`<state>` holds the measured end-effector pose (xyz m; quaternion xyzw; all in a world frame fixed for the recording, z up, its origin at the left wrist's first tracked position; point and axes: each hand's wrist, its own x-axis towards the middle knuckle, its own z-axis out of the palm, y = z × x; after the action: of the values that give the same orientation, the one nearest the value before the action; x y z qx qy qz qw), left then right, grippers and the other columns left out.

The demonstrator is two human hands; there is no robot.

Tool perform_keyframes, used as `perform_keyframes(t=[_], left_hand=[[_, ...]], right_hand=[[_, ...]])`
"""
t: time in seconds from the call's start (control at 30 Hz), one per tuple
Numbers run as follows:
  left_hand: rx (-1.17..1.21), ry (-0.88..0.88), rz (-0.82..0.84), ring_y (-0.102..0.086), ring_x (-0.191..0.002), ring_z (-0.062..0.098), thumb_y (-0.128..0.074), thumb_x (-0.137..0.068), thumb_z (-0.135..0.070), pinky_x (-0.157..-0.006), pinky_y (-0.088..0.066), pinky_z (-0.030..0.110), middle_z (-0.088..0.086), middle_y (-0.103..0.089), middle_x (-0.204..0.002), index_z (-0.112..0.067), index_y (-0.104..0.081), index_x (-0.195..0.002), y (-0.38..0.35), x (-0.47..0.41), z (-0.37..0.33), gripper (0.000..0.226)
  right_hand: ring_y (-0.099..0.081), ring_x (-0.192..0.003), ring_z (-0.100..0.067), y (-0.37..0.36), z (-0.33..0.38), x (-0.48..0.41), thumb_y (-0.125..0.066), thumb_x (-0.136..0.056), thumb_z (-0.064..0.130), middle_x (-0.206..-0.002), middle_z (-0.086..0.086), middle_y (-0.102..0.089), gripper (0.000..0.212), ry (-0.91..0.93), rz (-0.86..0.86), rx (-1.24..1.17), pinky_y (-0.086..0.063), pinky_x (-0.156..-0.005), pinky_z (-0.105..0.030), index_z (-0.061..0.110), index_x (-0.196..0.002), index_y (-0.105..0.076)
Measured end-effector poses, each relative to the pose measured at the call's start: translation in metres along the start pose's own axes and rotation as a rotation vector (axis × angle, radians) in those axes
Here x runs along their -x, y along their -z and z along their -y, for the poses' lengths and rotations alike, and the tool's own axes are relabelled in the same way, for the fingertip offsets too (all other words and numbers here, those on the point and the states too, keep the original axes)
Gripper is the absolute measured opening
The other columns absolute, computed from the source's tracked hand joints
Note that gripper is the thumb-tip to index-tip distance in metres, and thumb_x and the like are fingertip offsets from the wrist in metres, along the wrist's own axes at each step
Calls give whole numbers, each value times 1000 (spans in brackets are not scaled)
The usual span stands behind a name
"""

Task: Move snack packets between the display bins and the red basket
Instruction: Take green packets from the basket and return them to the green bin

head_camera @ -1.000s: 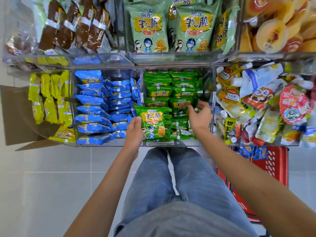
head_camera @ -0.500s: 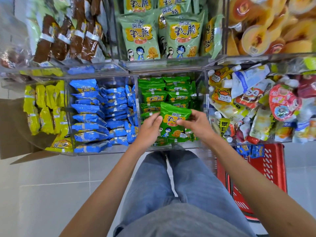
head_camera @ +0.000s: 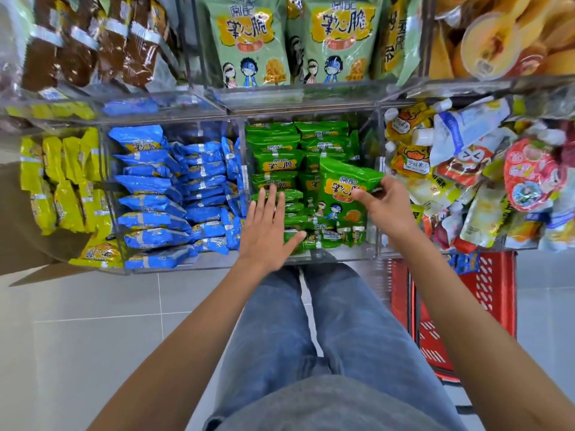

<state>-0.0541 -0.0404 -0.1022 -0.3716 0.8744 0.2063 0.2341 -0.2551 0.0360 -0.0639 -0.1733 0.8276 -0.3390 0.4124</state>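
- Pinching the upper right edge of a glossy green packet [head_camera: 340, 194], the right hand [head_camera: 381, 206] has its thumb on the printed face and its fingers curled behind. The packet is tilted, held just above the stack in the middle bin.
- Left hand [head_camera: 267, 225]: flat, palm down, fingers straight and spread, gripping nothing. It lies over the left half of the green stack [head_camera: 277, 163]; whether it presses down cannot be told.
- Middle bin [head_camera: 342, 255]: clear rigid plastic with straight walls. The small green pillow packs inside overlap in two rows, their film shiny and crinkled.
- Left neighbour bin: blue foil packets [head_camera: 155, 194] with crimped ends, shingled flat. Further left are yellow packets [head_camera: 59, 188], standing on edge.
- Right neighbour bin: soft spouted pouches [head_camera: 460, 169] with white caps, heaped loosely.
- Upper tier: large pale green bags [head_camera: 249, 42] stand upright. Brown bars in clear wrap [head_camera: 93, 42] are to their left, round orange jelly cups [head_camera: 497, 42] to their right.
- Red basket [head_camera: 494, 293]: perforated hard plastic, on the floor beside the right leg, under the pouch bin. Blue wrappers [head_camera: 463, 262] show at its far end.
- Floor [head_camera: 93, 337]: pale smooth tiles.
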Motion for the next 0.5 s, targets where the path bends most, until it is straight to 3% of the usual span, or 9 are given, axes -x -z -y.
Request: perform_keyframes(t=[0.1, 0.23, 0.4, 0.5], left_hand=[[-12, 11, -6, 21, -144, 25, -15, -89, -67, -113, 16, 36, 10, 20, -157, -10, 12, -149, -2, 0, 0, 87], [4, 21, -21, 20, -144, 25, -17, -90, -66, -113, 17, 35, 9, 19, -157, -10, 11, -149, -4, -1, -1, 86], [22, 6, -37, 20, -145, 24, -18, -90, -66, -113, 17, 35, 9, 18, -158, -11, 11, -149, -6, -1, 1, 86], [29, 3, -42, 19, -145, 23, -18, -89, -66, -113, 17, 35, 8, 17, -158, -11, 10, -149, -6, -1, 1, 86]], right_hand=[[-60, -84, -35, -8, -8, -4, -67, -85, 22, -94, -18, -63, 27, 68, -28, 252, -51, -77, -49, 2, -100, -57], [-58, -89, -32, -37, -21, -14, -68, -83, 19, -102, -19, -60, 32, 129, -36, 357, -46, -77, -37, 2, -108, -58], [-54, -106, -33, -62, -34, -20, -72, -79, 19, -120, -17, -53, 54, 58, -140, 235, -44, -92, -43, 3, -124, -46], [-45, -122, -31, -67, -42, -23, -77, -74, 22, -130, -18, -49, 71, 38, -88, 264, -35, -102, -38, 2, -131, -40]])
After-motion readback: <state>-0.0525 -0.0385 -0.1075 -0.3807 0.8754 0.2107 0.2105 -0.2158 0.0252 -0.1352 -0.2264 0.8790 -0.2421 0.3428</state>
